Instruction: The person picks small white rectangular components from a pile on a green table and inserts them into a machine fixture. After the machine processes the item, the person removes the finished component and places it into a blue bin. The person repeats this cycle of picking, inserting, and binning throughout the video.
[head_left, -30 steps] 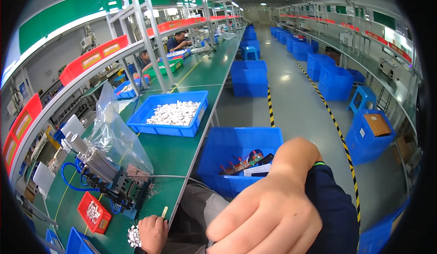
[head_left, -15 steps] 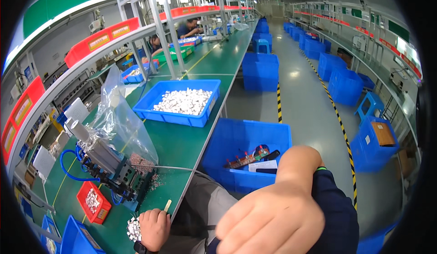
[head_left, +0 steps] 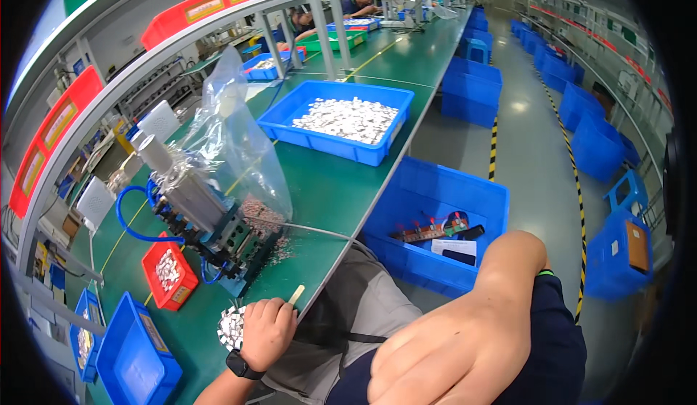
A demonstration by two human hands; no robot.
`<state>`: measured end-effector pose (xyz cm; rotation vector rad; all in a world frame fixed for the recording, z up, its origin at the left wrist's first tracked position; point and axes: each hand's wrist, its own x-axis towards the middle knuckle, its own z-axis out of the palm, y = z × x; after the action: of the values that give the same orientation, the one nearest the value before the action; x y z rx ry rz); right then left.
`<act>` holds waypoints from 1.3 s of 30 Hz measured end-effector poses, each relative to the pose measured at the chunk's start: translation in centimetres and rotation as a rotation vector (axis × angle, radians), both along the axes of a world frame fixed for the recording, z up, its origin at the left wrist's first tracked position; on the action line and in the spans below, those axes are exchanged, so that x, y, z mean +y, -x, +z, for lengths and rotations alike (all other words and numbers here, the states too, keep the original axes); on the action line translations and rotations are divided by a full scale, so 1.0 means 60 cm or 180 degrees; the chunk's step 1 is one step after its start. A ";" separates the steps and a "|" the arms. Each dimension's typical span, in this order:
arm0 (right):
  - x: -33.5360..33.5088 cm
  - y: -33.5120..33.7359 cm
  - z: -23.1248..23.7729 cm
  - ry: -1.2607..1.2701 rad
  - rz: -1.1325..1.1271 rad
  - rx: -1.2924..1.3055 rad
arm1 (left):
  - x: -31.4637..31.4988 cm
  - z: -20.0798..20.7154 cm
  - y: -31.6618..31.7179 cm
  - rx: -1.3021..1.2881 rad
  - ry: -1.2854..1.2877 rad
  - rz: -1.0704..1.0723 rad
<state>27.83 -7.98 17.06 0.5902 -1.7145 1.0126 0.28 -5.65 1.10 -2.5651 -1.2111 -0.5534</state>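
Note:
My left hand (head_left: 268, 327), with a dark watch on its wrist, lies near the bench's front edge. Its fingers are closed, and a pale flat stick (head_left: 297, 294) pokes out past them; the rest of the stick is hidden. Against that hand lies a small heap of white pieces (head_left: 230, 328). My right hand (head_left: 461, 343) is raised close to the camera over my lap, its back toward me and its fingertips out of sight. Beyond my left hand stands a metal press with cylinders (head_left: 190, 191), pinkish crumbs (head_left: 261, 216) beside it.
A red bin (head_left: 168, 273) of small pieces and a blue tray (head_left: 138, 354) sit left of the press. Farther along the green bench is a blue tray (head_left: 334, 146) full of white pieces. A large blue crate (head_left: 435, 278) stands beside the bench. People work farther down.
The whole view has shifted, so the bench and its contents sit farther right and mostly higher. My right hand appears a little lower and farther right. My left hand stays beside the white heap.

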 end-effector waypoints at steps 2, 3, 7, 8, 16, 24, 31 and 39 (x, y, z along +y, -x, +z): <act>0.005 -0.009 -0.003 -0.0016 -0.0163 0.0164 | 0.000 -0.001 -0.003 -0.0027 0.0057 -0.0019; 0.010 -0.009 -0.002 -0.0032 -0.0176 0.0195 | 0.001 0.000 -0.001 -0.0029 0.0014 -0.0003; 0.010 0.009 -0.013 0.0212 0.0291 -0.0207 | 0.004 -0.003 -0.003 -0.0024 0.0121 0.0011; 0.012 0.005 -0.015 0.0249 0.0484 -0.0494 | 0.005 -0.005 -0.007 -0.0054 0.0110 -0.0057; 0.046 0.002 -0.002 0.1274 0.2541 -0.2214 | 0.002 -0.011 0.002 -0.0073 -0.0007 -0.0012; 0.004 0.054 -0.019 0.1135 0.1071 -0.0221 | 0.001 -0.013 0.006 -0.0072 0.0047 0.0033; 0.025 0.057 -0.038 0.1404 0.2270 -0.0512 | 0.006 0.000 0.000 -0.0068 0.0075 -0.0002; 0.061 0.082 -0.041 0.0764 0.2408 0.0078 | 0.005 -0.010 0.003 -0.0055 0.0086 -0.0045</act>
<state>22.93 -4.33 14.58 1.1227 -1.3223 1.6953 0.11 -5.35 0.50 -2.5984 -1.2154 -0.5673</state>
